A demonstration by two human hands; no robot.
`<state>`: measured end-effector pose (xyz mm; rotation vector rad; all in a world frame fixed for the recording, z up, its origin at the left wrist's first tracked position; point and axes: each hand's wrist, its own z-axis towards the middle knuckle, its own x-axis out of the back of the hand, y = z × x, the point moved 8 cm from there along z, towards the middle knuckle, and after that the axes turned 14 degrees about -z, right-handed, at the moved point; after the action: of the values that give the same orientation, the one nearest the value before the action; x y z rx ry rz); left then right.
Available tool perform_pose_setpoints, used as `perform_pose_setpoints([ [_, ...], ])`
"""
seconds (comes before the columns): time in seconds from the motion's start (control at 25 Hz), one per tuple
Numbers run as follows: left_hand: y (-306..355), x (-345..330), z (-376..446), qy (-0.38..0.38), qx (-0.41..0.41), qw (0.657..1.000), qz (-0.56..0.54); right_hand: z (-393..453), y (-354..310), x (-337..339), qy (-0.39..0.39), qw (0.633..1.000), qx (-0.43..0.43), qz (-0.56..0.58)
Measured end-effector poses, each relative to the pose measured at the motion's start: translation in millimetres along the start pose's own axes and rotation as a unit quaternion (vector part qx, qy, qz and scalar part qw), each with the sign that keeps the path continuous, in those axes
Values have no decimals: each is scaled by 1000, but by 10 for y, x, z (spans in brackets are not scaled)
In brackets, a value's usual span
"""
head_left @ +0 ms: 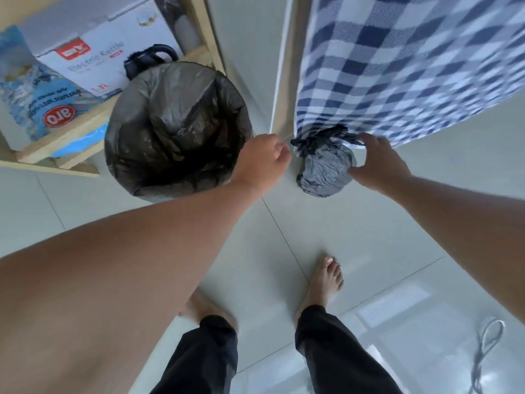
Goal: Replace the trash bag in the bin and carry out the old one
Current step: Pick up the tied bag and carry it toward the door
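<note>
The round bin stands on the floor at upper left, lined with a dark, crinkled trash bag that drapes over its rim. To its right a small tied grey bag, knotted at the top, sits at the foot of a checked cloth. My right hand touches this bag's right side and knot, fingers spread around it. My left hand hovers between the bin's rim and the tied bag, fingers curled, holding nothing that I can see.
A wooden shelf at left holds an electric kettle box and a blue printed pack. A blue-and-white checked cloth hangs at upper right. A grey cord lies on the pale tiled floor at lower right. My bare feet stand below.
</note>
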<state>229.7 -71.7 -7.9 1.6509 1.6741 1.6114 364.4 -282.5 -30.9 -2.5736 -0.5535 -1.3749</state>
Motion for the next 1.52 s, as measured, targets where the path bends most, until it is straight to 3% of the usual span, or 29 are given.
perform_pose_setpoints([
  [0.16, -375, -748, 109, -143, 240, 960, 11, 257, -161, -192, -63, 997, 33, -40],
  [0.32, -213, -975, 314, -142, 215, 965, 37, 283, -119, -256, -17, 999, -36, 6],
  [0.52, 330, -1016, 50, -191, 226, 953, -61, -258, 351, 30, -35, 996, -12, 83],
  [0.76, 2032, -836, -457, -272, 169, 947, -13, -1291, 1010, 959, -45, 969, -56, 237],
  [0.96, 4054, -421, -1194, -326, 83, 941, 35, -2677, 1667, 2539, 28, 938, -123, 323],
  [1.24, 7127, -431, -2282, -382, -146, 909, 81, -4648, 3025, 4661, 181, 906, -197, 327],
  [1.52, 9108, -998, -3471, -405, -285, 864, 90, -6144, 4316, 5670, 267, 870, -274, 311],
])
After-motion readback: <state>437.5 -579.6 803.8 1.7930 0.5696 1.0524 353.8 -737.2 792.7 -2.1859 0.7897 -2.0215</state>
